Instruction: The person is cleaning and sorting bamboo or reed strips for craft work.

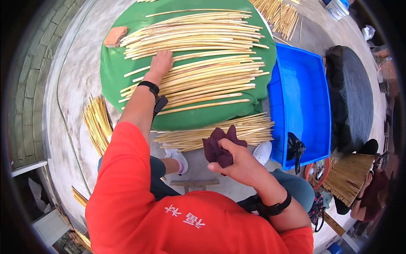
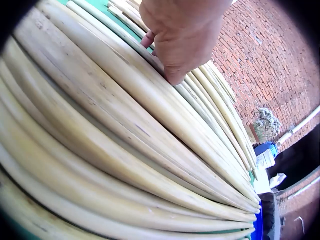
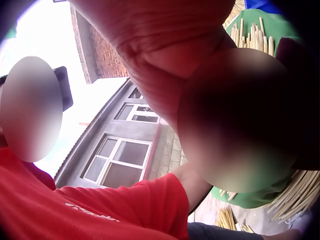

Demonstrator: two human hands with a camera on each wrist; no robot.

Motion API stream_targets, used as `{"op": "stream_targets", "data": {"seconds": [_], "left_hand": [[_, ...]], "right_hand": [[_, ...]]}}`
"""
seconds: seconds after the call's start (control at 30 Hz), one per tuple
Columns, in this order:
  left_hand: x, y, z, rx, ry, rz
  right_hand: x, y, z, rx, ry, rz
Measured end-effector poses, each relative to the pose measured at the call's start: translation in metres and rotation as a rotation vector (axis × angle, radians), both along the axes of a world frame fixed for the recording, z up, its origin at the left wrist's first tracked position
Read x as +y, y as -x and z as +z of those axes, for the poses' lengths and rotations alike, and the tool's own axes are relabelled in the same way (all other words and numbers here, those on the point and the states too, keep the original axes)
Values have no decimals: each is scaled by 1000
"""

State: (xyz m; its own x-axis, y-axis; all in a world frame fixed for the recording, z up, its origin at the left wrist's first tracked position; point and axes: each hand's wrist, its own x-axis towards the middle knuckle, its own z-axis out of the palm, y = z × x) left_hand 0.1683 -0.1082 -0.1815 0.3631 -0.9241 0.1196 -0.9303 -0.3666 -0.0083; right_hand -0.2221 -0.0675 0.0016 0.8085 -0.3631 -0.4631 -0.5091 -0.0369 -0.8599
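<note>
Left of the desk, a bundle lies unspread. On its far left edge a brick sits close against the laid-out sticks, in loose, uneven bands. The left hand touches them mid-desk; whether it pinches any, I cannot tell. Before the desk, the right hand grips a rag near another unspread heap. A tub crowds its right side.

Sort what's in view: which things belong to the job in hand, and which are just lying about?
Likely in the job:
- stalks, touched by the left hand
- green sheet under them
- purple cloth in the right hand

Probably lying about:
- white bucket
- black bag
</note>
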Motion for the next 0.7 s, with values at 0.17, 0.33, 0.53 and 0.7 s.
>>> {"op": "stream_targets", "data": {"seconds": [0.17, 0.33, 0.53, 0.7], "left_hand": [[8, 5, 8, 48, -98, -65], [28, 8, 15, 41, -15, -97], [67, -30, 10, -123, -111, 181], [90, -47, 8, -169, -181, 295]], "right_hand": [[3, 2, -8, -20, -43, -35], [5, 7, -5, -14, -23, -27], [8, 18, -7, -28, -12, -63], [6, 16, -8, -13, -84, -64]]}}
